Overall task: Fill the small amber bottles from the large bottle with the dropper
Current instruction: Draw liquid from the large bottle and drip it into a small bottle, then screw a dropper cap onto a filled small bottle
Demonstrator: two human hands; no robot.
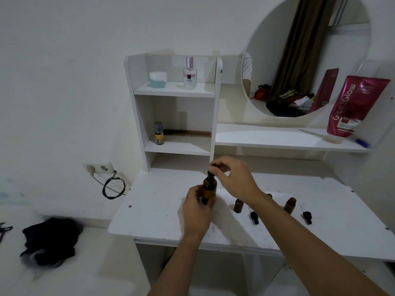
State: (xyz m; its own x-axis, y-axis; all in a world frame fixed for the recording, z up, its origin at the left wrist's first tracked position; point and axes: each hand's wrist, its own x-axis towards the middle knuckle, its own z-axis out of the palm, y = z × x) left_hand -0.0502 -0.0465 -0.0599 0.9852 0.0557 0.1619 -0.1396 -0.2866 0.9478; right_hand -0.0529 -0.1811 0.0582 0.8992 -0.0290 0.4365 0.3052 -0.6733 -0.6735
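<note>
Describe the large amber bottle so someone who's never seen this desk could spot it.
Start at the white desk below the round mirror. Above its middle, both hands meet: the left hand grips the large amber bottle, the right hand pinches its black dropper top. The small amber bottles stand open beside it.

big bottle [210,189] looks like glossy amber glass, desk [162,210] is matt white laminate, a bit scuffed, tube [350,105] shiny pink plastic

Head-worn view, forward-down over desk [162,210]
</note>
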